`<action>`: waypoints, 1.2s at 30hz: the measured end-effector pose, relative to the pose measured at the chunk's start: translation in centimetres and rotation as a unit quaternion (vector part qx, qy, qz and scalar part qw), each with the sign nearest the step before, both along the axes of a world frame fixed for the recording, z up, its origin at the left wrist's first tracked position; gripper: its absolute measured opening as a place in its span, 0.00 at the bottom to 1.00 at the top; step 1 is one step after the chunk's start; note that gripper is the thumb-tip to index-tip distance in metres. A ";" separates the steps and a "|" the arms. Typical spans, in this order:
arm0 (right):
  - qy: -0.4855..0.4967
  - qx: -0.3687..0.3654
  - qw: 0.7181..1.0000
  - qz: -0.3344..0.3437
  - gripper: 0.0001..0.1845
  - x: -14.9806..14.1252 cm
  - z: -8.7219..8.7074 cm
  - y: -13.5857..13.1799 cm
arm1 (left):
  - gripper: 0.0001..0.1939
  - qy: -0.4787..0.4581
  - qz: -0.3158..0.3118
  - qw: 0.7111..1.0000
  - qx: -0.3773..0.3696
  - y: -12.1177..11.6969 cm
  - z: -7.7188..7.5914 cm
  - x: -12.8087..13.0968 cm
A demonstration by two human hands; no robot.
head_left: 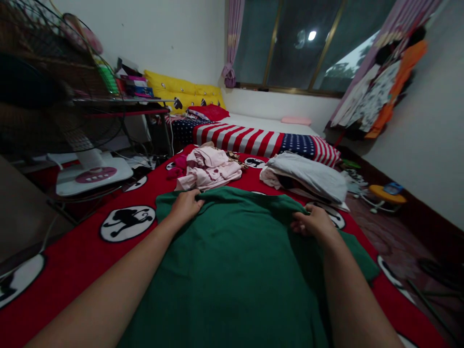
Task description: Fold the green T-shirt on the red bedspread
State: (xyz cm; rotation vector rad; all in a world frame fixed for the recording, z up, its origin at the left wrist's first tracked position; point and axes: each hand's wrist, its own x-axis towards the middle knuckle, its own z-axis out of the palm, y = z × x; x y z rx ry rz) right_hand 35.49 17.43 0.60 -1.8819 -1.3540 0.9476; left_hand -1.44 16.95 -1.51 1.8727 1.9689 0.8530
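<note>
A green T-shirt [239, 261] lies spread over the red bedspread [83, 270], its lower part running out of view toward me. My left hand [186, 208] pinches its far edge near the left shoulder. On the other side, my right hand [313, 223] grips the same edge near the right shoulder and lifts it slightly, with folds and shadow below. A sleeve sticks out to the right beneath my right forearm. Just beyond the shirt are a crumpled pile of pink clothes [210, 169] and a stack of folded grey and white clothes [308, 175].
At left, a fan [92, 166] stands near a table [126, 111] loaded with boxes and a basket. Another bed [239, 137] with striped and starred cloth lies behind. An orange stool [387, 194] sits on the floor at right, below hanging clothes [387, 92].
</note>
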 end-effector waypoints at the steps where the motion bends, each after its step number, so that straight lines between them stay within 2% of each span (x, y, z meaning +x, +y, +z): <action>1: 0.042 0.026 0.999 -0.021 0.07 -0.3 0.4 -0.3 | 0.06 -0.058 0.009 0.998 0.003 -0.1 0.1 0.1; 3: 0.108 0.088 0.988 -0.061 0.08 -0.9 1.2 -0.8 | 0.08 -0.192 0.029 0.981 0.016 -0.1 0.5 0.2; 5: 0.143 0.148 0.975 -0.085 0.09 -1.4 1.9 -1.5 | 0.10 -0.288 0.046 0.955 0.061 0.1 1.3 0.3; 8: 0.170 0.226 0.954 -0.100 0.11 -1.7 3.0 -2.2 | 0.09 -0.320 0.046 0.934 0.156 0.3 3.4 0.3; 11: 0.166 0.294 0.936 -0.098 0.14 -1.6 4.6 -2.5 | 0.08 -0.277 0.032 0.934 0.222 0.6 6.2 0.4; 13: 0.140 0.329 0.930 -0.089 0.14 -1.4 5.9 -2.0 | 0.08 -0.216 0.033 0.940 0.263 1.0 8.2 0.8; 16: 0.068 0.362 0.924 -0.104 0.12 -0.8 7.3 0.0 | 0.07 -0.105 0.045 0.944 0.311 2.6 10.4 1.8; 18: 0.029 0.364 0.924 -0.117 0.13 -0.3 7.4 2.0 | 0.07 -0.043 0.039 0.946 0.318 4.3 11.1 2.8; 20: 0.016 0.348 0.932 -0.102 0.18 0.3 6.6 4.0 | 0.10 -0.003 0.006 0.953 0.303 6.1 10.8 3.6; 22: 0.015 0.317 0.947 -0.055 0.30 1.0 5.1 5.3 | 0.18 0.027 -0.056 0.962 0.267 7.6 9.5 4.2; 24: 0.006 0.283 0.959 0.009 0.45 1.6 3.3 5.4 | 0.33 0.051 -0.127 0.967 0.216 8.2 7.6 4.5; 26: -0.022 0.257 0.964 0.070 0.52 2.1 1.5 4.1 | 0.43 0.074 -0.183 0.967 0.161 7.5 5.5 4.3; 28: -0.075 0.249 0.957 0.124 0.47 2.8 0.0 1.5 | 0.45 0.099 -0.229 0.961 0.117 5.7 3.5 3.5; 31: -0.162 0.257 0.936 0.178 0.34 4.2 -1.5 -3.9 | 0.41 0.134 -0.286 0.946 0.077 1.3 1.3 1.1; 33: -0.195 0.259 0.926 0.195 0.27 5.5 -2.0 -7.9 | 0.35 0.150 -0.305 0.939 0.061 -2.1 0.6 -1.0; 36: -0.206 0.256 0.923 0.201 0.20 7.3 -1.8 -13.5 | 0.24 0.160 -0.310 0.937 0.036 -6.7 0.6 -4.3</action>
